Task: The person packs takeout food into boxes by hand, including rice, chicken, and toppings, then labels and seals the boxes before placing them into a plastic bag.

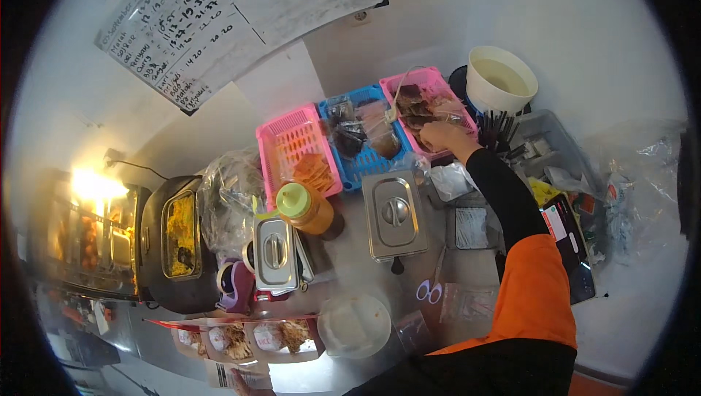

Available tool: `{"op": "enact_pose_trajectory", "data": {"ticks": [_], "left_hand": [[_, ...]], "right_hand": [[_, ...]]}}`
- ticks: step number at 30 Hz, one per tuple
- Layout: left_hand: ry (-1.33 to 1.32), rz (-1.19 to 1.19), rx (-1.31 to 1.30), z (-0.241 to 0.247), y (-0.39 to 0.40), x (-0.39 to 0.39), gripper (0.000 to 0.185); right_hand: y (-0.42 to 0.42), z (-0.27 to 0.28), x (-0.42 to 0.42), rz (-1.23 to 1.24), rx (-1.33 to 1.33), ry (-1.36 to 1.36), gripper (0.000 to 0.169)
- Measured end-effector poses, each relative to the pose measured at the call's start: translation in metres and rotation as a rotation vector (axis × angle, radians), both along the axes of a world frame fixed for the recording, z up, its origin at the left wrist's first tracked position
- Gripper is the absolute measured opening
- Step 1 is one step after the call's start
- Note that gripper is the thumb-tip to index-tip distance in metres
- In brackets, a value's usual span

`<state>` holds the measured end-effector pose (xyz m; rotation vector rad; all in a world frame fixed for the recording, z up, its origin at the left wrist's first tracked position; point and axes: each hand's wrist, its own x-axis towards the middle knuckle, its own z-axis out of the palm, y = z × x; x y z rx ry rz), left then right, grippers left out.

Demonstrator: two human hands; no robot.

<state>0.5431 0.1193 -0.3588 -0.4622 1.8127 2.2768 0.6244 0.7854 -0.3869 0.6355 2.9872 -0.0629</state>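
My right hand (pixel 442 137) reaches into the right pink plastic basket (pixel 390 83), its fingers down among small bags of dark sauce (pixel 414 101); whether it grips one is hidden. At the bottom edge my left hand (pixel 243 384) shows only in part, at a printed paper slip (pixel 224 375) that it seems to hold. Just above the slip stand several open paper boxes (pixel 323 344) with wrapped rice and shredded brown food (pixel 294 336). A round translucent lid or bowl (pixel 354 326) sits beside them.
A blue basket (pixel 356 177) and another pink basket (pixel 263 138) hold sachets. Nearer are a sauce bottle (pixel 315 212), lidded steel containers (pixel 395 212) (pixel 275 251), scissors (pixel 430 291) and a tape dispenser (pixel 239 286). A tablet (pixel 572 253) and white bucket (pixel 501 81) stand right, a lit food warmer (pixel 90 242) left.
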Motion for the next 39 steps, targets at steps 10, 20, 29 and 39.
{"op": "enact_pose_trajectory", "data": {"ticks": [10,20,29,39], "left_hand": [[0.152,0.05,-0.199,-0.011,0.009,0.028,0.05],[0.028,0.186,-0.033,0.01,0.045,0.036,0.048],[0.021,0.147,-0.068,-0.003,0.082,0.042,0.044],[0.246,-0.366,-0.227,0.007,0.165,0.04,0.025]], "right_hand": [[0.025,0.019,0.03,0.268,-0.159,0.099,0.012],[0.041,0.04,0.033,0.118,0.283,0.109,0.012],[0.044,0.101,0.04,0.142,-0.135,0.323,0.015],[-0.022,0.227,0.054,0.262,-0.127,0.451,0.013]]}}
